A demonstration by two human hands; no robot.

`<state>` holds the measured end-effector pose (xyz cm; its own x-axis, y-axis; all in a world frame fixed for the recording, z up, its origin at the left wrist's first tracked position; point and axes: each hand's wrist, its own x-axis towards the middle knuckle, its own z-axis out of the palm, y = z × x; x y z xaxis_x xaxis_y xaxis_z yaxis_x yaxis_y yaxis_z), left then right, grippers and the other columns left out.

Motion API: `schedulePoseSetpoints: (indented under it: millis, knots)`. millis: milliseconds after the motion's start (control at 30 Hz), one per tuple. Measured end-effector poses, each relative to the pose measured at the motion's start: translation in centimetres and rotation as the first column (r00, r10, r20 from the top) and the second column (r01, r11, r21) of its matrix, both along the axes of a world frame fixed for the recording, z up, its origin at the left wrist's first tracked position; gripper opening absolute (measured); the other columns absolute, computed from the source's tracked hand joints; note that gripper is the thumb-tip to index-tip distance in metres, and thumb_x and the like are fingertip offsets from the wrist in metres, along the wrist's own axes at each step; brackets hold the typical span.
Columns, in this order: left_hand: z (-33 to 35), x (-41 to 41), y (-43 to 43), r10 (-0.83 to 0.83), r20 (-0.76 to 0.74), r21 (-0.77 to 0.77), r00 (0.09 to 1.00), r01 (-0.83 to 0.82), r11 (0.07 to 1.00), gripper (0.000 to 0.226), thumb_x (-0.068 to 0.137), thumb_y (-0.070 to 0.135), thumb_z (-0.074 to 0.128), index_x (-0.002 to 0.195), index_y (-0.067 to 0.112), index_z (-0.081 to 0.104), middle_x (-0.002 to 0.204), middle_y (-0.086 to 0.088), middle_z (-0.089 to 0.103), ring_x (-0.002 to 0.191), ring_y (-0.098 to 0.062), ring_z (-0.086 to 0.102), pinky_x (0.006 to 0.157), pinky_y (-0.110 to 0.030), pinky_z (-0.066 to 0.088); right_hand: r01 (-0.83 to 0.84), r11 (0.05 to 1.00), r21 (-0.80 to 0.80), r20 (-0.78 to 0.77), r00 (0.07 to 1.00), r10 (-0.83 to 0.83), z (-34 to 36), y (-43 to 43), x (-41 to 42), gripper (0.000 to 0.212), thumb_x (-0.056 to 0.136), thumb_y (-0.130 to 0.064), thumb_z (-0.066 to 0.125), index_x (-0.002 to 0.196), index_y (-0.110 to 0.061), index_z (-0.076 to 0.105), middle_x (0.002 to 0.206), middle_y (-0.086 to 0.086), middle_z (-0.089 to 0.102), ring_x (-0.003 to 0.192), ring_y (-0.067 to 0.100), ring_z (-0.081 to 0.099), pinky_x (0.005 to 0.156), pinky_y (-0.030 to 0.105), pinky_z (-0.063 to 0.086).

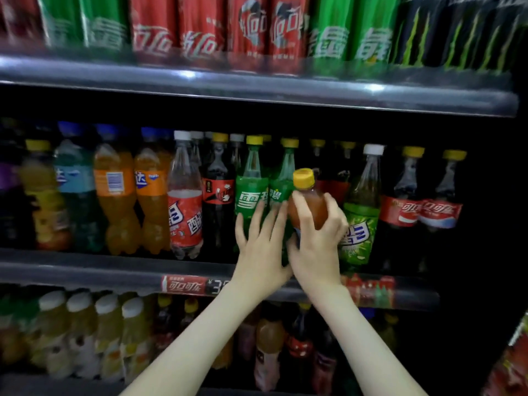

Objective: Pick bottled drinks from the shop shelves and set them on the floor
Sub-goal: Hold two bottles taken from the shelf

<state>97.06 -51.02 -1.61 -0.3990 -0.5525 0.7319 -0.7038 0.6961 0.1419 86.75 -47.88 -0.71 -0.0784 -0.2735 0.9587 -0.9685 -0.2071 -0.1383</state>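
Note:
My right hand [317, 241] grips a small bottle of orange-brown drink with a yellow cap [307, 201], holding it upright in front of the middle shelf. My left hand [261, 247] is beside it with fingers spread, its fingertips against a green soda bottle [251, 195] on the shelf and its palm close to the small bottle. Whether the left hand touches the small bottle is unclear. The floor is out of view.
The middle shelf [114, 267] carries orange, clear, dark cola and green bottles in a row. Cans fill the top shelf [257, 90]. Juice and tea bottles [108, 332] stand on the lower shelf. A red price tag [185, 285] sits on the shelf edge.

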Motion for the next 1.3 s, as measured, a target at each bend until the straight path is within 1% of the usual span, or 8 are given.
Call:
schedulePoseSetpoints:
  millis: [200,333,400,567,733,967,1100,1300]
  knots:
    - [-0.1,0.5,1.9,-0.228,-0.131,-0.009,0.965,0.228,0.974,0.094,0.08,0.018,0.072,0.15,0.0,0.012,0.149,0.008,0.013,0.141,-0.002,0.004,0.116,-0.046,0.002,-0.144,0.966,-0.215,-0.025,0.99,0.142,-1.1,2.2,-0.4,0.076,0.069,0.005,0.081,0.127,-0.018,0.037,0.135,0.013,0.026,0.124,0.037,0.03,0.114,0.022,0.019]
    - [0.2,0.9,3.5,-0.438,-0.243,-0.178,0.866,0.404,0.897,0.087,0.086,0.01,0.065,0.149,0.003,0.006,0.144,0.001,0.031,0.133,-0.017,0.033,0.11,-0.049,0.03,-0.345,0.894,-0.288,0.015,0.931,0.364,-0.8,4.0,0.7,0.077,0.078,-0.006,0.078,0.132,-0.021,0.025,0.14,0.013,0.023,0.134,0.033,0.029,0.106,0.045,0.041]
    - [0.2,1.6,4.3,-0.542,-0.317,-0.127,0.779,0.531,0.838,0.09,0.09,0.013,0.065,0.149,0.019,-0.002,0.138,0.0,0.032,0.123,-0.013,0.046,0.103,-0.032,0.042,-0.425,0.866,-0.264,0.069,0.887,0.456,-1.0,5.3,1.8,0.073,0.082,-0.012,0.074,0.134,-0.022,0.024,0.144,0.013,0.021,0.137,0.035,0.027,0.095,0.054,0.047]
    - [-4.4,4.0,7.0,-0.485,-0.484,0.021,0.728,0.563,0.826,0.101,0.084,0.013,0.072,0.148,0.029,-0.004,0.135,0.003,0.04,0.115,-0.003,0.053,0.095,-0.012,0.044,-0.534,0.844,0.043,0.264,0.821,0.506,-2.3,8.7,3.5,0.085,0.078,-0.029,0.077,0.144,-0.032,0.023,0.146,-0.013,0.027,0.136,0.016,0.036,0.098,0.035,0.049]
    - [-9.9,6.9,8.7,-0.362,-0.545,0.293,0.756,0.576,0.763,0.101,0.084,0.022,0.072,0.139,0.063,-0.003,0.126,0.036,0.038,0.109,0.019,0.048,0.084,0.0,0.039,-0.583,0.728,0.36,0.613,0.736,0.287,-6.2,10.6,5.1,0.081,0.064,-0.051,0.08,0.127,-0.053,0.031,0.122,-0.023,0.05,0.108,-0.008,0.053,0.083,0.006,0.044]
    - [-14.8,9.7,7.9,-0.379,-0.147,0.671,0.914,0.374,0.64,0.104,0.085,0.044,0.068,0.135,0.061,-0.022,0.141,0.011,0.041,0.11,-0.006,0.052,0.085,-0.016,0.042,-0.548,0.649,0.528,0.745,0.666,-0.043,-13.4,10.1,5.0,0.071,0.062,-0.041,0.086,0.12,-0.035,0.046,0.101,-0.021,0.058,0.086,-0.007,0.055,0.067,0.011,0.04]
    - [-16.6,11.1,5.1,-0.372,0.19,0.604,0.909,0.19,0.774,0.075,0.096,0.046,0.049,0.153,0.029,0.004,0.15,-0.001,0.034,0.131,-0.019,0.041,0.097,-0.03,0.044,-0.518,0.664,0.539,0.775,0.614,-0.15,-16.0,9.8,3.3,0.071,0.064,-0.032,0.087,0.121,-0.03,0.044,0.108,-0.008,0.06,0.093,0.012,0.06,0.074,0.026,0.043]
    - [-17.9,8.0,1.9,-0.236,0.2,0.535,0.951,0.096,0.84,0.062,0.099,0.02,0.046,0.152,0.026,0.015,0.15,-0.009,0.027,0.127,-0.031,0.041,0.087,-0.038,0.05,-0.462,0.711,0.53,0.791,0.572,-0.219,-17.0,9.8,0.0,0.075,0.065,-0.03,0.088,0.125,-0.029,0.043,0.111,-0.008,0.058,0.099,0.017,0.058,0.083,0.033,0.047]
